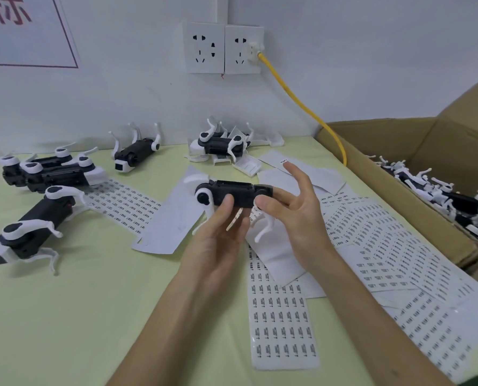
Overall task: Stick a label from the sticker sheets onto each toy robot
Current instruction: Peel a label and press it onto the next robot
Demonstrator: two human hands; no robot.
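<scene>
Littering table [65, 316], sticker sheets [282, 316], wall sockets [204, 48] behind, left grip [215, 246] and right grip [299, 218] clamped on toy robot [232, 192]

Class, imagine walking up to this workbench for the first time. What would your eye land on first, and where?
At the centre, the left hand and right hand hold a black-and-white toy robot above the table. Sticker sheets of small printed labels fan out below and to the right, and a bright yellow cable runs from the wall socket down towards the cardboard box at right.
</scene>
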